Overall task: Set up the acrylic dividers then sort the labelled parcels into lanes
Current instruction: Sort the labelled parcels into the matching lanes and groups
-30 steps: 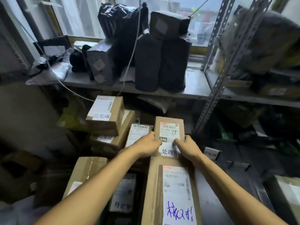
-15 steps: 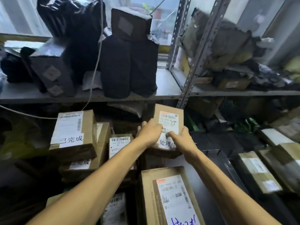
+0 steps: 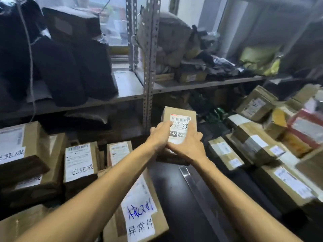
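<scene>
Shelving (image 3: 148, 67) ahead, I gripped the parcel (image 3: 182, 117) from both sides, left hand (image 3: 160, 137) and right hand (image 3: 189, 146) curled round it, long axis pointing away.

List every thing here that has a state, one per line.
X46 parcel: held up in both hands, label towards the camera.
Left hand: grips the X46 parcel's left side.
Right hand: grips its right side.
Blue-handwriting parcel: lying flat, label up.
Black-wrapped parcels: standing upright on the shelf.
</scene>
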`<state>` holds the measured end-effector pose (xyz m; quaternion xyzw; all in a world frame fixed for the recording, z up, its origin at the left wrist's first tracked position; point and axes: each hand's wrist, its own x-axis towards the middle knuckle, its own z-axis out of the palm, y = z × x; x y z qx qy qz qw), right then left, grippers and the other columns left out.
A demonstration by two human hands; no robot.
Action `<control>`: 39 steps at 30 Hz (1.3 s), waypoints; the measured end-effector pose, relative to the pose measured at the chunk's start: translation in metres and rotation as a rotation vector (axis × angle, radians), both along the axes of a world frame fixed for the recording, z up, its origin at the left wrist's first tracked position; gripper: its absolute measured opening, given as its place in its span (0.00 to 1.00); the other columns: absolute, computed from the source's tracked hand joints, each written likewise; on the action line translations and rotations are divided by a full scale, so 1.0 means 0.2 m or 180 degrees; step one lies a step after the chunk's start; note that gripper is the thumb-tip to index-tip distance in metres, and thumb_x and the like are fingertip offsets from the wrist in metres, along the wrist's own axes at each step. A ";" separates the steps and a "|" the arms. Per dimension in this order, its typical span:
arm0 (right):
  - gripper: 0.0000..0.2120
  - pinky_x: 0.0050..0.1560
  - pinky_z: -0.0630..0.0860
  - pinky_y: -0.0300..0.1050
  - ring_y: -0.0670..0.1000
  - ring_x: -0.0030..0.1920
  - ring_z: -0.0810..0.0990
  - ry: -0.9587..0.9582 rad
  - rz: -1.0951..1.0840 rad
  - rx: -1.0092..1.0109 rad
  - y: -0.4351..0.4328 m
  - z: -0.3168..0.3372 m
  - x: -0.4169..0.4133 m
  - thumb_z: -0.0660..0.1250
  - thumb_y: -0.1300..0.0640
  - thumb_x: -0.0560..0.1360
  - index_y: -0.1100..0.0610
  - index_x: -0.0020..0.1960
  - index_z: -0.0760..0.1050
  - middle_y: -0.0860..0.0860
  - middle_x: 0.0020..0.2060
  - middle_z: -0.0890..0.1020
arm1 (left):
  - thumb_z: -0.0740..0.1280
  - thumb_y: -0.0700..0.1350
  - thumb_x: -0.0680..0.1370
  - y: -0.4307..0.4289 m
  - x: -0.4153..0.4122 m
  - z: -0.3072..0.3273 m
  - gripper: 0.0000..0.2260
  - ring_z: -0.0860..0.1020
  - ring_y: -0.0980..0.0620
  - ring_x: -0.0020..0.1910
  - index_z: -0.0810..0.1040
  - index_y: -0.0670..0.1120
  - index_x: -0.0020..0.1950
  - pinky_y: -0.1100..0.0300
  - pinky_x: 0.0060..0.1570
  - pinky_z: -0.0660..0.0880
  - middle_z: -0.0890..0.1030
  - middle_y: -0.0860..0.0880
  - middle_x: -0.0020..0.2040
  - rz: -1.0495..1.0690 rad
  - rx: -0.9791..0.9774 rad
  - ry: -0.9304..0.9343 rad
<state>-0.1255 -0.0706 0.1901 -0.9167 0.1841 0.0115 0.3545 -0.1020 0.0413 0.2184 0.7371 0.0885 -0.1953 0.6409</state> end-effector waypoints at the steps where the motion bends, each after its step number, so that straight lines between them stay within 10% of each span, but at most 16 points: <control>1: 0.60 0.65 0.73 0.57 0.62 0.63 0.73 0.0037 -0.0003 -0.0085 -0.08 0.00 -0.03 0.68 0.26 0.54 0.43 0.78 0.44 0.55 0.62 0.65 | 0.56 0.62 0.68 -0.08 -0.03 0.01 0.33 0.78 0.40 0.62 0.77 0.48 0.67 0.45 0.69 0.70 0.75 0.40 0.66 -0.0042 -0.0024 0.0024; 13: 0.58 0.66 0.67 0.58 0.64 0.68 0.67 0.0512 0.0260 -0.0710 -0.92 0.00 -0.40 0.66 0.22 0.61 0.41 0.79 0.39 0.62 0.71 0.59 | 0.52 0.62 0.80 -0.93 -0.42 -0.02 0.30 0.75 0.41 0.67 0.68 0.45 0.75 0.44 0.70 0.70 0.72 0.42 0.72 -0.0157 0.0055 0.0435; 18: 0.57 0.67 0.66 0.58 0.65 0.69 0.67 0.0728 0.0430 -0.0923 -1.18 -0.04 -0.44 0.65 0.22 0.62 0.42 0.79 0.40 0.62 0.70 0.60 | 0.54 0.59 0.82 -1.14 -0.45 -0.03 0.23 0.81 0.48 0.36 0.75 0.46 0.67 0.51 0.50 0.76 0.84 0.44 0.56 -0.0237 -0.0187 0.0807; 23: 0.57 0.66 0.67 0.58 0.65 0.68 0.67 0.0987 0.0442 -0.0809 -1.33 -0.15 -0.37 0.66 0.22 0.61 0.40 0.79 0.41 0.60 0.68 0.61 | 0.55 0.58 0.81 -1.33 -0.38 -0.11 0.26 0.78 0.39 0.55 0.64 0.44 0.75 0.38 0.61 0.68 0.79 0.41 0.63 -0.0363 0.0215 0.1120; 26: 0.58 0.64 0.68 0.56 0.65 0.67 0.68 0.1064 0.0503 -0.0843 -1.41 -0.21 -0.28 0.65 0.21 0.59 0.40 0.79 0.42 0.59 0.66 0.62 | 0.55 0.56 0.82 -1.40 -0.27 -0.18 0.20 0.78 0.36 0.61 0.73 0.43 0.63 0.37 0.64 0.70 0.81 0.39 0.59 -0.0472 0.0350 0.1216; 29: 0.59 0.63 0.69 0.55 0.64 0.66 0.69 0.1023 0.0508 -0.0878 -1.47 -0.25 -0.18 0.61 0.20 0.55 0.39 0.79 0.42 0.59 0.66 0.62 | 0.56 0.52 0.81 -1.46 -0.16 -0.24 0.13 0.82 0.44 0.43 0.74 0.46 0.44 0.51 0.48 0.77 0.81 0.46 0.42 -0.0227 0.0299 0.1218; 34: 0.56 0.63 0.69 0.57 0.64 0.66 0.67 0.0901 0.0771 -0.1080 -1.51 -0.29 -0.03 0.63 0.23 0.60 0.42 0.79 0.43 0.60 0.66 0.61 | 0.59 0.47 0.78 -1.54 -0.02 -0.42 0.18 0.81 0.42 0.57 0.72 0.43 0.67 0.48 0.53 0.80 0.81 0.42 0.60 0.0578 0.0206 0.1022; 39: 0.55 0.68 0.65 0.59 0.65 0.70 0.64 0.0959 0.1040 -0.0989 -1.51 -0.30 0.04 0.65 0.26 0.62 0.43 0.79 0.42 0.62 0.71 0.58 | 0.62 0.45 0.78 -1.55 0.04 -0.51 0.17 0.82 0.42 0.52 0.68 0.43 0.66 0.48 0.48 0.81 0.80 0.41 0.60 0.1303 -0.0373 0.1058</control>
